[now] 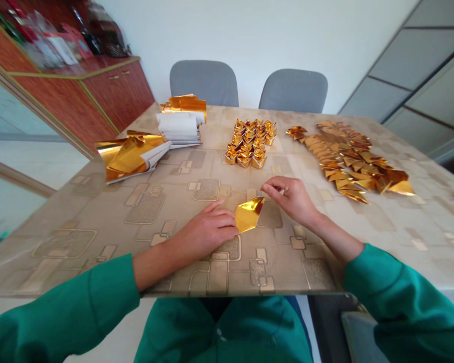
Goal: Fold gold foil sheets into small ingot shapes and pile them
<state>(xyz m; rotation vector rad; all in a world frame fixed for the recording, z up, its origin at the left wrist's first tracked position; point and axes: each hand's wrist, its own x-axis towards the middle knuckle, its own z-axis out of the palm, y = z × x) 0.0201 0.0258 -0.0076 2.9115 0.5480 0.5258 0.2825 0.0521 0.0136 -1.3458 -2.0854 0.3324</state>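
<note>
- Left hand (206,232): rests palm-down on the table, fingers together and extended, not gripping. Fingertips (230,223) touch the left edge of the gold foil piece.
- Gold foil piece (248,214): small, folded, pointed at the lower end, shiny side up. Lies flat on the table between both hands, nearer the person than the finished rows.
- Right hand (290,199): raised just above the table, beside the foil's upper right corner, not touching it. Thumb and index fingertips (274,187) pinched narrow; too small to tell if anything sits between them.
- Green sleeves (60,312): cover both forearms up to the wrists' far side, bare skin between cuff and hand.
- Table cover (79,212): beige, printed with rounded rectangles.
- Gold ingot shapes (247,143): packed in tight rows, upright, straight ahead of the hands.
- Flat gold folded pieces (347,161): overlapping in a long heap, right of the ingots.
- White-backed paper stack (179,128): squared pile, far left of the ingots, with gold sheets (185,105) behind it.
- Loose gold foil sheets (132,156): curled, lying at the left table edge, against the stack.
- Two grey chairs (204,83): beyond the far table edge.
- Reddish wood cabinet (117,96): back left, items crowded on top.
</note>
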